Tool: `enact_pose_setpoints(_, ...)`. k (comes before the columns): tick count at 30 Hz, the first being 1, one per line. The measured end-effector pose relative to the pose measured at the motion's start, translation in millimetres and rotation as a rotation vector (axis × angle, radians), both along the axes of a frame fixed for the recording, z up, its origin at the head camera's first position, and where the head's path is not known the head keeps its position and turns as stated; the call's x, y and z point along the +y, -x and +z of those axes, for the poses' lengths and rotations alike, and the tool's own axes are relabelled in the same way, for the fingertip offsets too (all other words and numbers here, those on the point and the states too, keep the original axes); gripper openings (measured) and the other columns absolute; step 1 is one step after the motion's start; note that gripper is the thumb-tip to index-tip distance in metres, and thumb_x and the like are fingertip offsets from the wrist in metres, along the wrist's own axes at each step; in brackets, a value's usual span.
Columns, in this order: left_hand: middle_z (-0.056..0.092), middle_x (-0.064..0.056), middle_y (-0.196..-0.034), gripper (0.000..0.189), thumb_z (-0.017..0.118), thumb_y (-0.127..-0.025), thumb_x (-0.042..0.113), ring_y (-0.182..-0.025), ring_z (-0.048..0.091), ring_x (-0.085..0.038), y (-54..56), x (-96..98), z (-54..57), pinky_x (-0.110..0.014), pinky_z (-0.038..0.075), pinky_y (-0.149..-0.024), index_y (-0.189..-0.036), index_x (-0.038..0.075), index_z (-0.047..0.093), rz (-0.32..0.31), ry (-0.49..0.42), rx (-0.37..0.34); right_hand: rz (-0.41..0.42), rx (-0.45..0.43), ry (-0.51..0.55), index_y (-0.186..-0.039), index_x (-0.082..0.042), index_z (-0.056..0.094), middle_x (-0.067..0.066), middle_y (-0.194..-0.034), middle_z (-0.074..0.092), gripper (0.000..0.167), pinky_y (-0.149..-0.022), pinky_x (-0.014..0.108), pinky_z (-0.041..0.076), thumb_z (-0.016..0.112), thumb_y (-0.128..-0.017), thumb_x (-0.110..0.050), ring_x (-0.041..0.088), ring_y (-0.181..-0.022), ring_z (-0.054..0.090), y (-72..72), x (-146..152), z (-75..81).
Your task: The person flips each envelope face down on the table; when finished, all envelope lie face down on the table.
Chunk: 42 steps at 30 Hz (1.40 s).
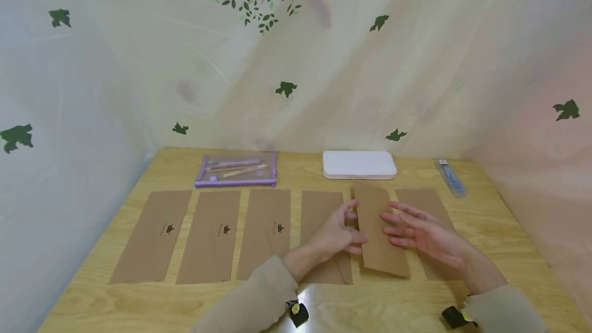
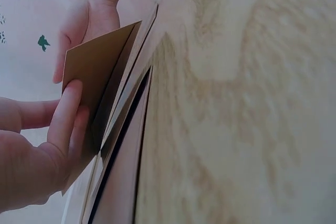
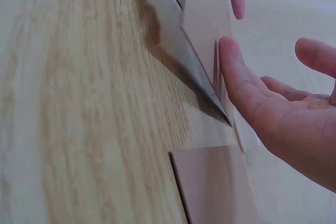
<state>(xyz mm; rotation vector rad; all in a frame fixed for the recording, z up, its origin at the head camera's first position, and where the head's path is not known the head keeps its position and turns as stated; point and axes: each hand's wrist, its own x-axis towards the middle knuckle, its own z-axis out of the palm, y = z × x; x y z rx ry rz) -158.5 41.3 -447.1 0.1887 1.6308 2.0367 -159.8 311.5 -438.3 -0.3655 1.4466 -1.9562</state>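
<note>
My left hand (image 1: 334,233) pinches the left edge of a brown paper envelope (image 1: 380,235), its thumb and fingers on opposite faces. That envelope is tilted, its left edge raised off the table. My right hand (image 1: 432,235) has its fingers extended, the fingertips right at the envelope's right side. In the left wrist view, the tilted envelope (image 2: 100,66) stands steeply over the tabletop. The right wrist view shows the right hand's fingers (image 3: 236,72) close along the paper. Another brown envelope (image 1: 321,209) lies partly under the left hand, and one more (image 1: 423,202) lies partly beneath the right.
Toward the left, three brown envelopes with crown prints (image 1: 150,240) lie in a row. Behind them are a clear pencil pouch with purple trim (image 1: 236,183) and a white case (image 1: 359,164). A slim blue packaged item (image 1: 450,179) lies at the back right. A leaf-patterned curtain (image 1: 231,91) surrounds the table.
</note>
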Motion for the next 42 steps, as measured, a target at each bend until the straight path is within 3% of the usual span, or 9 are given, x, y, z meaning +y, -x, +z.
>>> enact_pose_setpoints(7,0.043,-0.018,-0.141,0.092,0.064,-0.086,-0.020,-0.086,0.070,-0.030,2.8,1.0,-5.6,-0.040,0.063,-0.066,-0.161,0.012,0.021,0.046,0.028,-0.025,0.015,-0.017,0.001,-0.163,-0.010,0.016,0.009,-0.155,0.044,0.050,-0.109,0.044,0.044,0.025,-0.114,-0.015,0.029,-0.133,0.053,0.4,-0.5,-3.1)
enact_pose_setpoints(14,0.046,-0.019,-0.141,0.088,0.056,-0.089,-0.021,-0.089,0.071,-0.033,2.9,-1.4,-5.6,-0.042,0.063,-0.067,-0.162,0.009,0.017,0.008,0.040,-0.012,-0.006,-0.014,-0.056,-0.163,-0.005,0.003,0.013,-0.158,0.039,0.057,-0.109,0.045,0.045,0.029,-0.114,-0.016,0.029,-0.133,0.053,-0.6,-3.2,-2.6)
enact_pose_setpoints(23,0.045,-0.019,-0.143,0.086,0.051,-0.088,-0.023,-0.095,0.070,-0.037,2.8,-3.0,-8.6,-0.045,0.062,-0.066,-0.162,0.007,0.018,-0.034,-0.006,-0.010,-0.047,0.005,-0.164,-0.161,-0.001,-0.006,0.027,-0.163,0.018,0.064,-0.107,0.044,0.047,0.033,-0.113,-0.020,0.027,-0.132,0.054,-1.2,-8.1,-1.2)
enact_pose_setpoints(28,0.042,-0.020,-0.146,0.082,0.058,-0.090,-0.016,-0.094,0.070,-0.037,1.3,-4.9,-7.4,-0.041,0.062,-0.064,-0.160,0.003,0.021,-0.055,0.039,-0.018,-0.051,0.029,-0.194,-0.160,0.000,-0.006,0.030,-0.163,0.014,0.065,-0.106,0.043,0.048,0.034,-0.113,-0.022,0.026,-0.131,0.054,-1.7,-8.2,-2.0)
enact_pose_setpoints(34,0.028,-0.021,-0.160,0.084,0.068,-0.093,-0.002,-0.105,0.066,-0.031,-3.0,-4.7,-1.9,-0.044,0.062,-0.074,-0.160,0.001,0.018,-0.065,0.097,-0.031,-0.058,0.053,-0.228,-0.160,0.000,-0.005,0.033,-0.161,0.011,0.067,-0.104,0.042,0.049,0.037,-0.113,-0.023,0.025,-0.130,0.055,-2.7,-9.5,0.2)
enact_pose_setpoints(42,0.040,-0.029,-0.152,0.078,0.067,-0.097,0.005,-0.118,0.061,-0.034,-7.6,-5.7,3.4,-0.047,0.060,-0.084,-0.160,0.000,0.021,-0.085,0.105,0.011,-0.060,0.078,-0.283,-0.161,-0.001,0.001,0.033,-0.161,0.013,0.067,-0.103,0.041,0.050,0.040,-0.112,-0.023,0.023,-0.130,0.055,-3.6,-12.6,2.4)
